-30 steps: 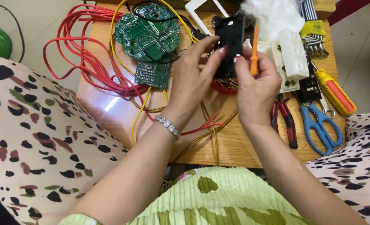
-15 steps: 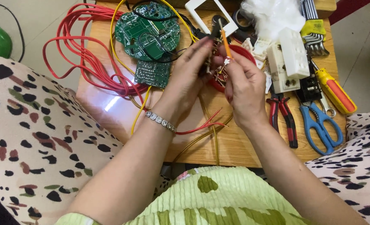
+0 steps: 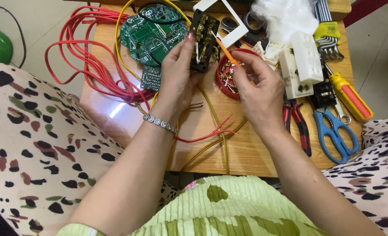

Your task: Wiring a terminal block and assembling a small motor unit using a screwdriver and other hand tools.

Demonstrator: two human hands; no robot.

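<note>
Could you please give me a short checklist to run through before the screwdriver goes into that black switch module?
1. Left hand grips the black switch module firmly: ok.
2. Right hand holds the orange screwdriver: ok.
3. Tip seated in a terminal screw: cannot tell.
4. Red tray of small parts within reach: ok.
5. Red wire with its bared end free on the table: ok.

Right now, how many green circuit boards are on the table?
2. The big round green circuit board lies at the table's top left, among the red wires; a small rectangular green circuit board sits just below it. More may be hidden.
</note>
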